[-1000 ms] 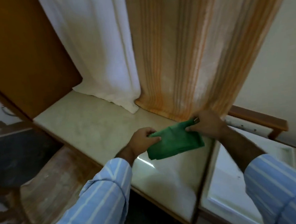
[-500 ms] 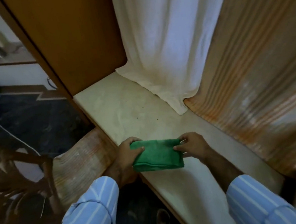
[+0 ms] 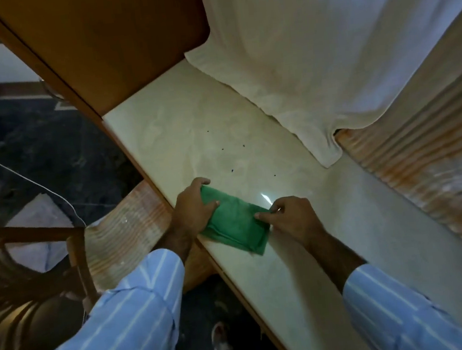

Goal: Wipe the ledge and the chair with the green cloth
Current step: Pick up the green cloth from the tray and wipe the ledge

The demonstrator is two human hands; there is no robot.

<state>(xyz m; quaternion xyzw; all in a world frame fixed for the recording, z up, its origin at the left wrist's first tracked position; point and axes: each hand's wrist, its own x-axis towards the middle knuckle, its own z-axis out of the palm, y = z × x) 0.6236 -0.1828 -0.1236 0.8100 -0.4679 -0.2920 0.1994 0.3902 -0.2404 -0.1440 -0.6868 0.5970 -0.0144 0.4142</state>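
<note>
Both hands, left hand and right hand, are gripping the green cloth on the ledge. Specks beyond the grip are waiting; the chair looks untouched.

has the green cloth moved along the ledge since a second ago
Yes. The green cloth has slid left along the ledge, away from the orange striped curtain and toward the wooden panel.

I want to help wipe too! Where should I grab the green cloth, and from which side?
Take the green cloth by its two short ends, coming down from above. It lies folded flat on the ledge, so there is nothing to get under. The left hand and right hand already press one end each; that probably keeps the folds together.
</note>
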